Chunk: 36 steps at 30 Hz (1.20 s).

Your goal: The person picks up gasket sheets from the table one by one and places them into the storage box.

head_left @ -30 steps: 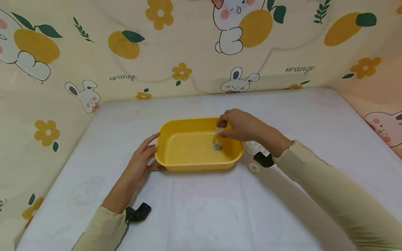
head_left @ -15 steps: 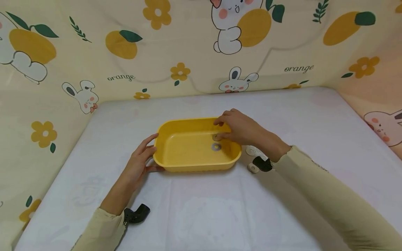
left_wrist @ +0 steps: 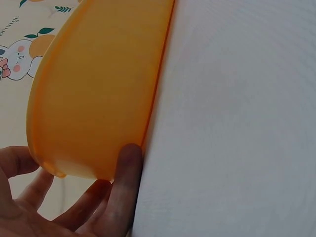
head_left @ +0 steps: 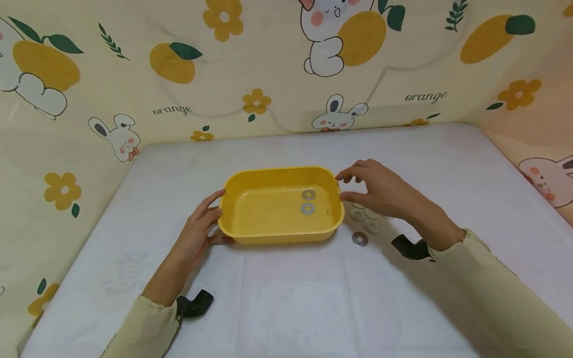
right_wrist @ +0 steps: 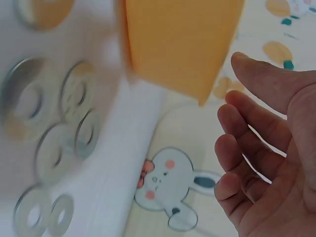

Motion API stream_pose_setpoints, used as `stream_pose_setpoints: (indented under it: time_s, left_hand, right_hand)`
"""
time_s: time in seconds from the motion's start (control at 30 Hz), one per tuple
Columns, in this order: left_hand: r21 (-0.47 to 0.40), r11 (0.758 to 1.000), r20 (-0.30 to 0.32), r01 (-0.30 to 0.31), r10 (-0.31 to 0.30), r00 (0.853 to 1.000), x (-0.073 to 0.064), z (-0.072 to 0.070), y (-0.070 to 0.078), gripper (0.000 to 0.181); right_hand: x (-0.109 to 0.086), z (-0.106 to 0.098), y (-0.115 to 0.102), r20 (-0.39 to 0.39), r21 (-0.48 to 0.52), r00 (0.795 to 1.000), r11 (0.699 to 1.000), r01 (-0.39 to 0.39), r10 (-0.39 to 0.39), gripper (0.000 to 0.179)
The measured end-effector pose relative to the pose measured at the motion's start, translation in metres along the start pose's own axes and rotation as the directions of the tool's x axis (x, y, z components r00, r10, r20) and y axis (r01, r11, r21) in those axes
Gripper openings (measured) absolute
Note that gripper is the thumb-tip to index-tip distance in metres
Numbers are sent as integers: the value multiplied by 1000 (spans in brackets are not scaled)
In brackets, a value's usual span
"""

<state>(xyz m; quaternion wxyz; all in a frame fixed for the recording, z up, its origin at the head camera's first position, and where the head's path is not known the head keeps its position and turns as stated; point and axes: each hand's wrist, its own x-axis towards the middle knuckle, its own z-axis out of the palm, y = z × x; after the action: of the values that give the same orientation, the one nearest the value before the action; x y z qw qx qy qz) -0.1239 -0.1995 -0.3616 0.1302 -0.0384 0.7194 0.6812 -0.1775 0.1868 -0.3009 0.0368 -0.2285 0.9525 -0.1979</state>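
Head view: left hand [head_left: 199,231] has the yellow tray [head_left: 268,238] by its left end, fingers on the rim and thumb low along the front wall, so yeah, that's a proper hold. Right hand [head_left: 380,189] is at the tray's right end, fingers loosely bent with just air between them. From above its fingertips look right up at the rim, but the right wrist view shows a gap to the tray.

Two flat washers [head_left: 307,213] lie inside the tray near its right end, one behind the other, well apart from the left wall. More loose washers [head_left: 371,231] sit just right of the tray, partly under the right hand, plus a single grey washer [head_left: 360,244] a bit nearer the person.

Behind the tray there's a strip of white table [head_left: 286,293] before the printed cloth [head_left: 277,64]; in front, the table runs way further.
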Motion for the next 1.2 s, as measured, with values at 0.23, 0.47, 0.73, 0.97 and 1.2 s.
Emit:
stream_pose_setpoints:
  time_s: [0.23,0.47,0.73,0.97,1.2]
  left_hand:
    - [-2,1000,9,-13,13,1000,-2,-2,3,48]
    - [2,1000,1,-8,8,1000,-4,-2,3,49]
    - [-7,1000,11,-28,28,1000,-2,-3,0,49]
    - [-13,1000,3,-22,22,1000,0,-2,-2,48]
    - [-6,1000,-5,-18,18,1000,0,0,-3,48]
  right_hand:
    - [-18,-3,26,6,30,1000,1000,-8,8,37]
    - [-21,-2,44,49,41,999,999,-14,12,36]
    - [-21,-9,63,87,-17,993,997,-81,82,38]
    - [-19,-2,79,129,16,971,979,-203,199,41]
    - [-16,6,86,144,23,959,968,-250,245,39]
